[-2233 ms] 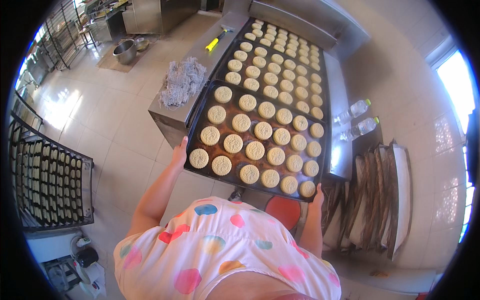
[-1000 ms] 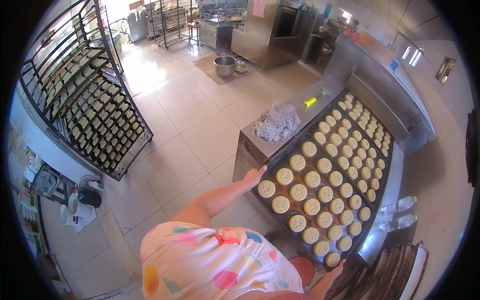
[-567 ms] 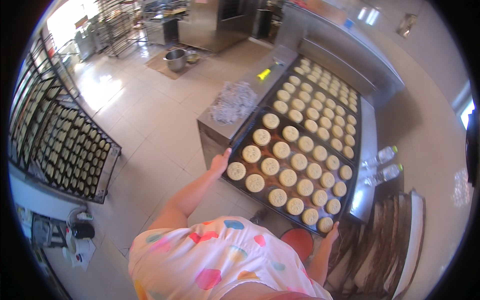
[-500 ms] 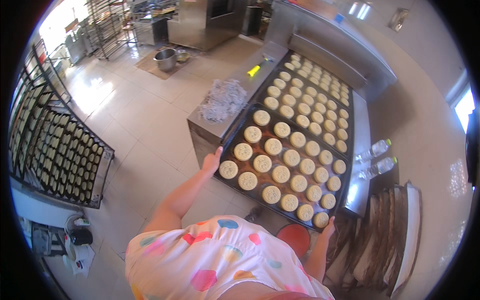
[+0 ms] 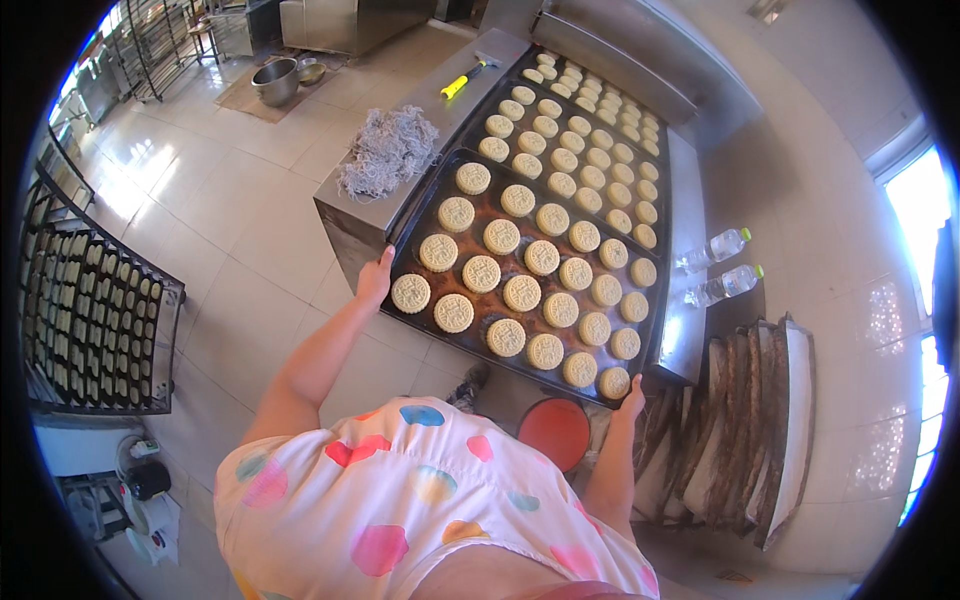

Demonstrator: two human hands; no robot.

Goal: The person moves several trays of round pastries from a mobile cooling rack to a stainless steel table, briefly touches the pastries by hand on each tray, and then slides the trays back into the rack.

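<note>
A dark baking tray [image 5: 512, 264] carries rows of round pale mooncakes [image 5: 521, 293] with stamped patterns on top. My left hand [image 5: 377, 277] is closed on the tray's near left corner. At the near right corner, my right hand [image 5: 632, 400] grips the rim, its thumb on the edge; the fingers underneath are hidden. The tray's far edge meets a second tray [image 5: 545, 172] of mooncakes on the steel surface, and more mooncakes [image 5: 600, 95] lie beyond that one.
Left of the trays, a steel ledge holds a grey stringy heap [image 5: 385, 150] and a yellow-handled scraper [image 5: 456, 86]. Two clear bottles [image 5: 728, 286] lie at the right. Big flat boards [image 5: 750, 430] lean at the wall. A red round container [image 5: 555, 436] stands below; a loaded rack [image 5: 95, 320] stands left.
My view has shifted, so the whole scene sits further left and higher. Both hands still hold the tray's near corners, and it shows no clear movement against the tray behind.
</note>
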